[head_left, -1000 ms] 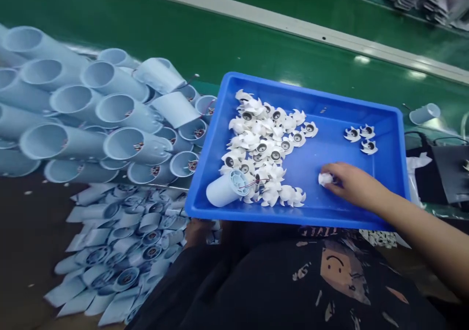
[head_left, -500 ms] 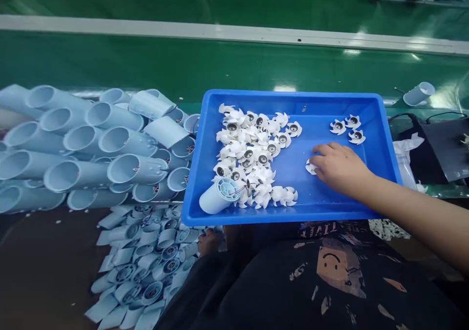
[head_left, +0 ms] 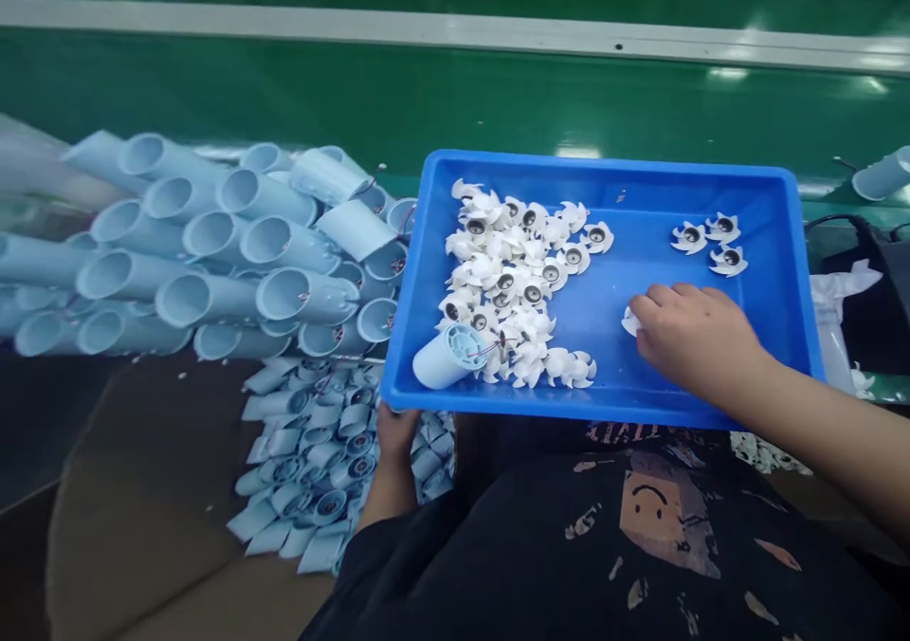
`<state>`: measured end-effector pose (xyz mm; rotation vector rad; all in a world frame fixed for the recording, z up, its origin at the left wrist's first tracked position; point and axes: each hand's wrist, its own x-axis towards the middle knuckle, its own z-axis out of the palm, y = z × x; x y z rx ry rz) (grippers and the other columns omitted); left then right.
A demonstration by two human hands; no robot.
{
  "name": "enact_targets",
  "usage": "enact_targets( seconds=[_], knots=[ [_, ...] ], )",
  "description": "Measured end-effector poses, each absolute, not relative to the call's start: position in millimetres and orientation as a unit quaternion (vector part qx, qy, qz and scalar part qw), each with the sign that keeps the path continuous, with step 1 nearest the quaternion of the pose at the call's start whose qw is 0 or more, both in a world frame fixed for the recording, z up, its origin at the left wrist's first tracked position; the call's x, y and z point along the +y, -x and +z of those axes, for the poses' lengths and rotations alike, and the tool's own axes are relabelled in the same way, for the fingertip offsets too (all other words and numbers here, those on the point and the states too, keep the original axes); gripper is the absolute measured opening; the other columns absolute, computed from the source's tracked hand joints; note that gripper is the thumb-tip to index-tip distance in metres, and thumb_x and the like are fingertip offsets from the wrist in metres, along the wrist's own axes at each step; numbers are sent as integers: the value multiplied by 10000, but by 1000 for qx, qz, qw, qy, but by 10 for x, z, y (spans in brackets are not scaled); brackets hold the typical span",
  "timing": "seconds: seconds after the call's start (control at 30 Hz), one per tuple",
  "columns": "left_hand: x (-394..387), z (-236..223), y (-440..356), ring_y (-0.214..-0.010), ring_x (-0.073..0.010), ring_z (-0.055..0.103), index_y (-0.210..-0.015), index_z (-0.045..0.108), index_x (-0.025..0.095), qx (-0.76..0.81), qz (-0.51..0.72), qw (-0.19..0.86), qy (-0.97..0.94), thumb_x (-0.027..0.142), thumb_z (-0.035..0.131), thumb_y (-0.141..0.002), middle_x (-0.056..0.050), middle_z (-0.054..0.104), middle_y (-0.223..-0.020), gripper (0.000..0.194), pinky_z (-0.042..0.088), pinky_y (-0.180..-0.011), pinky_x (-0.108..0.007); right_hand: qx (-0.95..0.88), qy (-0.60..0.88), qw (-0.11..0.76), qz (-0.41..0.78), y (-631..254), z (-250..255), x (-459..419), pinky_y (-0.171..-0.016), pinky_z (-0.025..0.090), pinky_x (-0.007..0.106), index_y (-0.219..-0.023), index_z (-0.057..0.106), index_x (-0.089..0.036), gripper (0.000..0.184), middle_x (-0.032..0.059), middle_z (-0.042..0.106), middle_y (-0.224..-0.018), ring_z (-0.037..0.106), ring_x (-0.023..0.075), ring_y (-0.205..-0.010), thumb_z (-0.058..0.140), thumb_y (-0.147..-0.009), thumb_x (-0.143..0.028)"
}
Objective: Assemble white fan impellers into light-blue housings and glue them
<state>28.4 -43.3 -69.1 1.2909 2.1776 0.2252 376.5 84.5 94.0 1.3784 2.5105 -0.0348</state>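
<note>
My right hand point(head_left: 693, 342) lies inside the blue plastic tray point(head_left: 604, 169), its fingertips curled over a small white plastic impeller point(head_left: 630, 320). Left of it is a heap of similar white impellers point(head_left: 504, 276) with grey centres. Several more impellers point(head_left: 711, 243) sit apart near the right wall. A pale blue cylinder with a finned end and thin wire point(head_left: 447, 357) lies tilted at the tray's near left corner. My left hand point(head_left: 394, 432) is at the tray's near rim, its fingers partly hidden behind the rim.
A large pile of pale blue plastic tubes point(head_left: 213, 252) lies left of the tray, with flattened blue pieces point(head_left: 319, 461) below it. A green workbench surface point(head_left: 427, 100) with a grey rail point(head_left: 455, 29) runs behind. A dark bag point(head_left: 860, 309) is at the right.
My right hand has shifted slightly right, staying on the impeller. My left hand now shows more fully at the tray's near rim. The view has moved, so the tray sits further right.
</note>
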Motion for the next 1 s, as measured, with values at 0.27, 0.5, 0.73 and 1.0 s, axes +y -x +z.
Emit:
enact_targets(
  seconds=[0.27,0.5,0.73,1.0],
  knots=[
    [-718,14,-379,-1261,-331,502,-1256,280,145,844,285,-117,-439,340,604,-776,-221,519,-1261,611,404,-1070,-531,897,-342,-152,-234,-3980,1208,476,-679,460,321,-1046,592,-207,203,52,690,-919,643,201,-803,492,-884,-278],
    [-397,780,-1473,-940,-251,672,-1147,486,241,595,305,45,-742,435,674,-776,-53,697,-977,458,539,-860,-410,877,-254,-270,-305,-3798,1244,228,-753,469,304,-1019,580,-187,174,54,686,-958,613,166,-864,499,-867,-172],
    [-91,890,-2053,-883,-259,676,-1011,587,172,455,281,91,-840,336,580,-799,-94,711,-931,268,522,-769,-397,938,-270,-189,-107,-3891,1214,134,-697,333,316,-991,651,-149,167,79,617,-897,460,185,-797,508,-925,-204],
    [0,1048,-2316,-753,-241,670,-856,605,184,447,216,193,-846,333,682,-711,-52,689,-796,221,507,-645,-348,960,-172,-202,-86,-4094,1214,317,-656,226,310,-821,674,-190,79,22,512,-741,352,167,-724,619,-878,-186]
  ],
)
